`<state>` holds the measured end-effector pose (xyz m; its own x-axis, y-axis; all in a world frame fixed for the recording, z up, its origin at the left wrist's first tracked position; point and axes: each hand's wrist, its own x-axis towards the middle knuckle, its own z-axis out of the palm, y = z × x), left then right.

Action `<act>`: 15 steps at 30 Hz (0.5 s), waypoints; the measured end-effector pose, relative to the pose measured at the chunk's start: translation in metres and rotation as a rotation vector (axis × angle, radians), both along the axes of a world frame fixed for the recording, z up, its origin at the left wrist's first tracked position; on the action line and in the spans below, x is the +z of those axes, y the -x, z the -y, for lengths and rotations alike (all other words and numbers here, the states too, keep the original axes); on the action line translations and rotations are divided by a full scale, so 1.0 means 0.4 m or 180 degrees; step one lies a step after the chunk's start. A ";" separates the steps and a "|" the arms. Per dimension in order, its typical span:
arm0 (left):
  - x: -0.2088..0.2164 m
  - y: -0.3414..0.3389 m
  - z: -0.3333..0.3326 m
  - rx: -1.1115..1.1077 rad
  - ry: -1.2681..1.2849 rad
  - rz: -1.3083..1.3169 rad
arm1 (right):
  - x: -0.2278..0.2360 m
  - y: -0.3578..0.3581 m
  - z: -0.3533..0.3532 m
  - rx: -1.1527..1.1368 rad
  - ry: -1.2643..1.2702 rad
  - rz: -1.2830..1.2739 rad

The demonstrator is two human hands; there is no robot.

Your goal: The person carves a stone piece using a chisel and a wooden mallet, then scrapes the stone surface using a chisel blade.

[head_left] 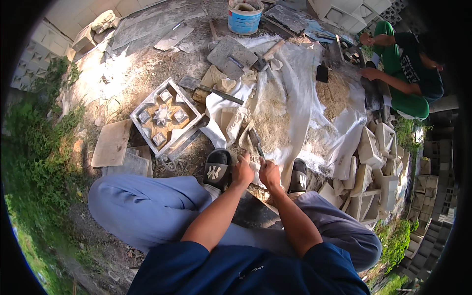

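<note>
My right hand [269, 173] is wrapped round the handle of a dark, narrow flat-bladed tool [256, 141]; whether it is a file or a knife is unclear. Its blade points away from me, beside a pale beige slab piece [245, 137]. Close by on the left, my left hand [243, 172] has its fingers curled at the near end of that piece, and what they grip is partly hidden. Left of my hands lies a square mould-like block [166, 117] with a star pattern and pale raised blocks inside. A long dark bar [221, 94] rests beyond it.
White sheeting [290, 83] with sandy heaps covers the ground ahead. A blue-and-white bucket [244, 17] stands at the far side, near a wooden-handled hammer [270, 51]. Cast blocks [371, 147] pile up at right. Another person [413, 69] works at far right. Boards [112, 142] lie left.
</note>
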<state>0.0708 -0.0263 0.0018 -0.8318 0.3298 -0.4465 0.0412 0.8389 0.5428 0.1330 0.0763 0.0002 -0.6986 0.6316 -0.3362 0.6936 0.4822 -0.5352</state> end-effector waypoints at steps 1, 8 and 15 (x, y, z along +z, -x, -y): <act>-0.021 0.002 0.005 -0.0184 0.0071 -0.0141 | 0.006 0.012 -0.010 -0.0027 -0.0069 -0.0263; -0.057 -0.004 -0.009 -0.0230 0.0117 -0.0241 | 0.157 0.145 -0.078 -0.0276 -0.0174 -0.1511; -0.031 0.020 -0.030 0.0167 -0.0442 -0.0109 | 0.195 0.218 -0.082 -0.0408 -0.0020 -0.2029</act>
<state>0.0629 -0.0143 -0.0107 -0.8635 0.3421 -0.3707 0.0197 0.7572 0.6529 0.0460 0.1089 0.0782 -0.6789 0.7238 0.1233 0.2931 0.4211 -0.8583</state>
